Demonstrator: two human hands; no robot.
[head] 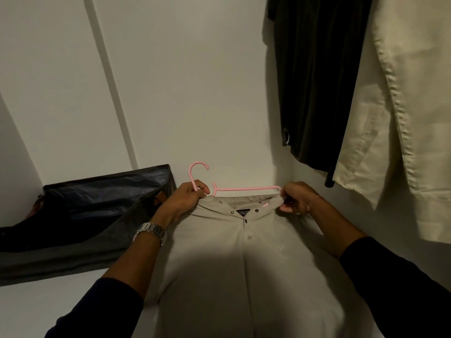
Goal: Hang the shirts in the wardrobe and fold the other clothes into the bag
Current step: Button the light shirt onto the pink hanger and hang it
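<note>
Two hands work a pink hanger (pixel 246 189) into the beige shirt (pixel 244 264) lying on the white surface. Left hand (pixel 188 198) fingers clamp hanger neck and collar; right hand (pixel 296 197) pinches the collar's other end. Snagging there could pop the snaps.

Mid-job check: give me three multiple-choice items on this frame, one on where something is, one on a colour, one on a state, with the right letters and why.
1. Where is the dark open fabric bag?
A. To the left of the beige button-up shirt
B. On top of the shirt
C. Hanging beside the dark garment

2. What colour is the plastic hanger?
A. White
B. Pink
C. Black

3. What is the left hand doing?
A. Resting flat on the bag
B. Hanging free
C. Gripping the hanger near its hook

Answers: 1 A, the bag lies left of the shirt; 2 B, the hanger's hook and bar are pink; 3 C, its fingers curl round the hanger's neck, while the right hand pinches the shirt's shoulder.
</note>
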